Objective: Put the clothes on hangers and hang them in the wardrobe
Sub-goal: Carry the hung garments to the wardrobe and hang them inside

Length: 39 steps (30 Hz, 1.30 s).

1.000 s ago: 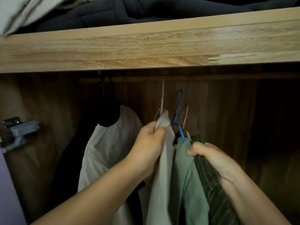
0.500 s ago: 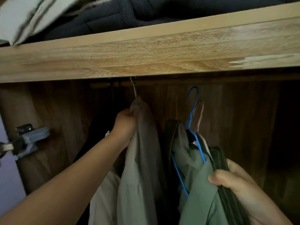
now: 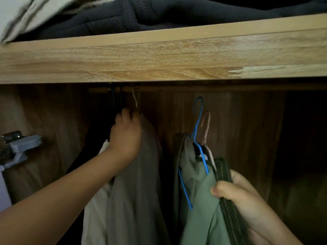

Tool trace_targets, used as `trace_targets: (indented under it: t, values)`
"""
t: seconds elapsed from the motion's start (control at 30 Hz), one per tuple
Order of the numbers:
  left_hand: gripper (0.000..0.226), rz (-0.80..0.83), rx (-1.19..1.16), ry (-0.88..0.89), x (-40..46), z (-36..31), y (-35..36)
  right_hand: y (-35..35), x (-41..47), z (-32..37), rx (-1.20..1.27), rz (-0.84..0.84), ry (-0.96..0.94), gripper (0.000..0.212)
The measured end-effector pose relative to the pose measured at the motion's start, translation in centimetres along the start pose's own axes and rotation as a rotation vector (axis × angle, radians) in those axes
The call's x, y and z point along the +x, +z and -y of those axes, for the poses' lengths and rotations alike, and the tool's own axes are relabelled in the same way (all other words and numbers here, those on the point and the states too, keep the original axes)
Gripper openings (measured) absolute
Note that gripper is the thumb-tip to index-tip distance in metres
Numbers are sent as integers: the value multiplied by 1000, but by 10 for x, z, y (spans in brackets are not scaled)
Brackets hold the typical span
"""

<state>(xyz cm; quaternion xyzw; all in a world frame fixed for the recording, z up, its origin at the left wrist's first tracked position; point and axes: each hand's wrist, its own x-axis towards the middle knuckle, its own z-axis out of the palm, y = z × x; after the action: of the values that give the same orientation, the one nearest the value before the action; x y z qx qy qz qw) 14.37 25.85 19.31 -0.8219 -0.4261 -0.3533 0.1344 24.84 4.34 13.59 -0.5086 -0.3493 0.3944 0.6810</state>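
Inside the wardrobe, my left hand (image 3: 126, 133) grips the top of a beige garment (image 3: 139, 183) just below its pale hanger hook (image 3: 134, 99), which reaches up to the wooden rail (image 3: 159, 89). My right hand (image 3: 235, 193) holds a light green garment (image 3: 200, 200) on a blue wire hanger (image 3: 198, 121) together with a dark green striped garment (image 3: 228, 197) on a pink hanger (image 3: 206, 126). Both of these hooks hang free below the rail. A white garment (image 3: 95, 209) and dark clothes hang left of the beige one.
A thick wooden shelf (image 3: 159, 57) crosses above the rail, with dark folded clothes (image 3: 141, 13) on top. A grey door hinge (image 3: 19, 147) sticks out at the left. The wardrobe's right part (image 3: 292, 156) is dark.
My left hand has lifted the beige garment up and left, bringing its hook to the rail. My right hand keeps the two hangered green garments low at the right.
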Motion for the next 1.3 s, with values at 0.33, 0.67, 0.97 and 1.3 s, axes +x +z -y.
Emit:
trace_targets:
  t: [0.33,0.67,0.97,1.3]
  values:
    - [27,516,-1163,-345,-103,-69,-30,38,8,-18,-121,56,-148,46]
    - [22,424,-1495,-406,-87,-66,-35,55,3,-7,-125,5,-174,41]
    - [22,204,-1329,-320,-22,-25,-21,33,-3,4,-95,-36,-206,33]
    - [17,113,-1282,-475,26,-17,23,9,-5,8,-125,-39,-185,16]
